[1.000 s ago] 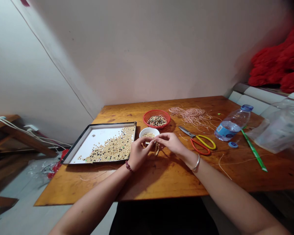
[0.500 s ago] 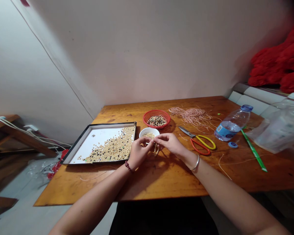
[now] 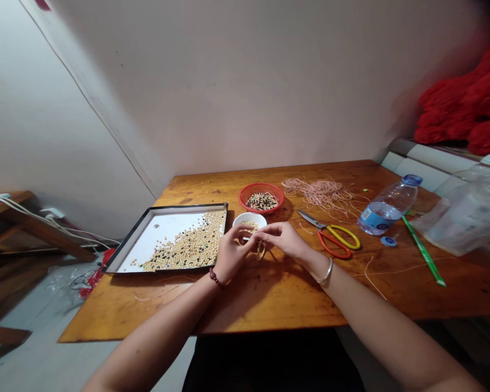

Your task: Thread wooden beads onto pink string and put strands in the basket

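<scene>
My L hand & R hand are curled, fingertips pinched together on a short bead strand, which hangs just in front of the white bowl. From bowl: black-edged tray to L, red basket behind, yellow-and-red scissors to R.

Reds, tans and a glint of silver

Left of the left hand, a black-rimmed white tray holds tan beads speckled black; ahead sits a red basket. Right of the right hand lie yellow-and-orange scissors. Dark red beads ring the left wrist, a silver bangle the right.
</scene>
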`<state>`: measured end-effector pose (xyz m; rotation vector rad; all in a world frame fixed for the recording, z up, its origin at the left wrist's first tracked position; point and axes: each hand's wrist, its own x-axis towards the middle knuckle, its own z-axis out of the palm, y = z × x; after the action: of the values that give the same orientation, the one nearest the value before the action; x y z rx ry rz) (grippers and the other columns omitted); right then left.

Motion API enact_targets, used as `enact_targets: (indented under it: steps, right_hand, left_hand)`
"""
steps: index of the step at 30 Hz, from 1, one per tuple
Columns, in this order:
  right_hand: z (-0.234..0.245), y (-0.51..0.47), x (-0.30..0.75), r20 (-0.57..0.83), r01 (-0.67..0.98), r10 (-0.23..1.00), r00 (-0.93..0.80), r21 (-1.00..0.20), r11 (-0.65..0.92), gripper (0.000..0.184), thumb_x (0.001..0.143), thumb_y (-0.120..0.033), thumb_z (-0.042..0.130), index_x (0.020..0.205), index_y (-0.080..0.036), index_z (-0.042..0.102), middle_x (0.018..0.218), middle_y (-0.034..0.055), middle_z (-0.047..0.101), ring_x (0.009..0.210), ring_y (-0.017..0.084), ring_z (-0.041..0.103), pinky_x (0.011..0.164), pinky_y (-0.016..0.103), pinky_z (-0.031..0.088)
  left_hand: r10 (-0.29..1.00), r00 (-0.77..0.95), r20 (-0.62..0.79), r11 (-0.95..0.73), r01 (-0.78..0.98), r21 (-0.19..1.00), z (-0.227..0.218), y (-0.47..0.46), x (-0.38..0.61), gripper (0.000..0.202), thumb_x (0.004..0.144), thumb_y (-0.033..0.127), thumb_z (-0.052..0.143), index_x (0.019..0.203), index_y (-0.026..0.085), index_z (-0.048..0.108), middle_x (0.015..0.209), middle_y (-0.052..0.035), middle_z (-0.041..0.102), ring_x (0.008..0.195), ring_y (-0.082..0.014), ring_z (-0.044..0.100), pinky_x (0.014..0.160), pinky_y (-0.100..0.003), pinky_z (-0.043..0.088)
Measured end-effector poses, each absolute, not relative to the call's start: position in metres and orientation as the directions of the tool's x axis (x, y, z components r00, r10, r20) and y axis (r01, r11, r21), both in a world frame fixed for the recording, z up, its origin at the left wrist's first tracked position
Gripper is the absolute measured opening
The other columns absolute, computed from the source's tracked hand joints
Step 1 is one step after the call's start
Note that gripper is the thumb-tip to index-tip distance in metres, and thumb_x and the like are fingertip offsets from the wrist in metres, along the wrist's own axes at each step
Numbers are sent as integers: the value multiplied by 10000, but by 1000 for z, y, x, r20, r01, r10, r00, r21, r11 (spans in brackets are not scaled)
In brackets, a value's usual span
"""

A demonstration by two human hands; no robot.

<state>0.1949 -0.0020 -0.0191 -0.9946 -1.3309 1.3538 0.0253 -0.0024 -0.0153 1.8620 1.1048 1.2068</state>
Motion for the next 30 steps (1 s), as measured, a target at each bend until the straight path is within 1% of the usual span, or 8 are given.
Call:
enact_targets:
  steps: [4, 10, 13, 18, 24, 27, 28, 30]
  right_hand:
    - [-19, -2, 195, 60, -71, 975, -215, -996, 45, 389, 629, -468, 766, 799, -119, 741, 702, 71, 710, 588, 145, 619, 582, 270, 495]
    - [-21, -1, 195, 60, -73, 976, -207, -996, 46, 394, 671, -487, 728, 814, -120, 727, 679, 62, 692, 563, 144, 605, 551, 268, 477]
    - [-21, 0, 194, 41, -101, 982, -183, -995, 23, 370, 657, -475, 738, 778, -127, 705, 663, 47, 678, 555, 141, 602, 549, 266, 477]
    - [-20, -1, 193, 19, -140, 984, -175, -990, -5, 324, 656, -443, 739, 736, -136, 671, 659, 22, 662, 546, 120, 589, 538, 242, 473]
    - [-21, 1, 194, 15, -161, 987, -158, -987, -11, 357, 682, -477, 707, 791, -140, 663, 693, 26, 665, 521, 94, 570, 480, 205, 450]
    - [-20, 3, 194, -9, -146, 995, -103, -989, -24, 393, 694, -497, 682, 864, -145, 641, 738, 47, 681, 507, 98, 574, 459, 206, 446]
    - [-19, 3, 194, 8, -140, 997, -75, -990, -2, 390, 700, -495, 674, 874, -149, 627, 740, 46, 680, 506, 101, 573, 462, 213, 453]
    - [-18, 1, 195, 111, -110, 994, -17, -988, 108, 339, 722, -468, 659, 851, -161, 597, 724, 33, 662, 535, 113, 577, 488, 228, 471]
  left_hand:
    - [850, 241, 468, -527, 403, 748, -16, -4, 24, 187, 824, 366, 627, 861, 190, 677, 765, -35, 705, 596, -113, 592, 521, -207, 423]
    - [715, 284, 638, -658, 580, 479, -20, -3, 21, 194, 851, 358, 607, 782, 188, 671, 682, -27, 652, 620, -126, 574, 605, -238, 438]
    - [679, 315, 663, -687, 591, 422, -20, -3, 21, 166, 857, 338, 606, 808, 194, 674, 674, -19, 647, 628, -129, 566, 623, -244, 434]
    - [702, 318, 637, -687, 536, 490, -20, -2, 21, 127, 853, 309, 614, 842, 198, 674, 737, -19, 666, 648, -121, 560, 632, -236, 443]
    - [831, 285, 478, -556, 391, 734, -20, -1, 23, 194, 860, 344, 587, 889, 172, 671, 849, -44, 691, 637, -110, 555, 575, -214, 447]
    - [871, 268, 412, -487, 357, 797, -20, 0, 23, 231, 859, 368, 576, 889, 160, 670, 844, -45, 687, 622, -104, 543, 551, -205, 438]
    - [877, 261, 403, -476, 352, 806, -20, 0, 23, 242, 856, 377, 576, 885, 156, 671, 836, -45, 685, 616, -103, 538, 545, -203, 434]
    - [885, 247, 396, -462, 346, 817, -20, 1, 23, 260, 849, 392, 579, 873, 151, 673, 817, -43, 680, 603, -101, 528, 531, -201, 426]
